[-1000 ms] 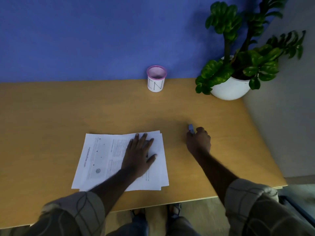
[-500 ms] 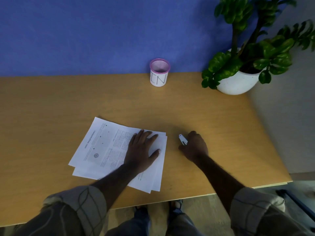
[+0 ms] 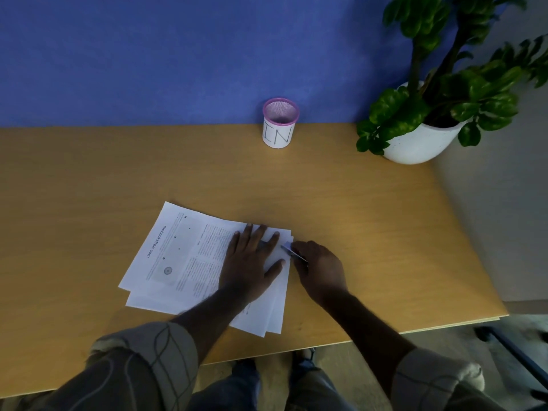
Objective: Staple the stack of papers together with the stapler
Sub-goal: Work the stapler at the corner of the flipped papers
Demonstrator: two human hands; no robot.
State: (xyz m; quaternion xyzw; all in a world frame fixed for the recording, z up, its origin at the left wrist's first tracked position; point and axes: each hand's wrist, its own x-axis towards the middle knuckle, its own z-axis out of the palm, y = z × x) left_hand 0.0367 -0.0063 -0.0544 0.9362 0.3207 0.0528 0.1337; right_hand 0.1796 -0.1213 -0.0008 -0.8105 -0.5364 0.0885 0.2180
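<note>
A loose stack of printed white papers (image 3: pixel 181 256) lies fanned out on the wooden desk (image 3: pixel 341 203), turned at an angle. My left hand (image 3: pixel 252 262) presses flat on the right part of the stack, fingers spread. My right hand (image 3: pixel 320 268) grips a small grey-blue stapler (image 3: pixel 292 252), most of it hidden in the fist. The stapler's tip meets the far right corner of the papers, just beside my left fingertips.
A white mesh cup with a pink rim (image 3: pixel 280 123) stands at the back of the desk against the blue wall. A potted plant in a white pot (image 3: pixel 421 140) fills the back right corner. The desk's right edge drops off near the grey wall.
My right hand has carried the stapler leftward from the bare desk to the papers' corner. The stack has been rotated under my left hand.
</note>
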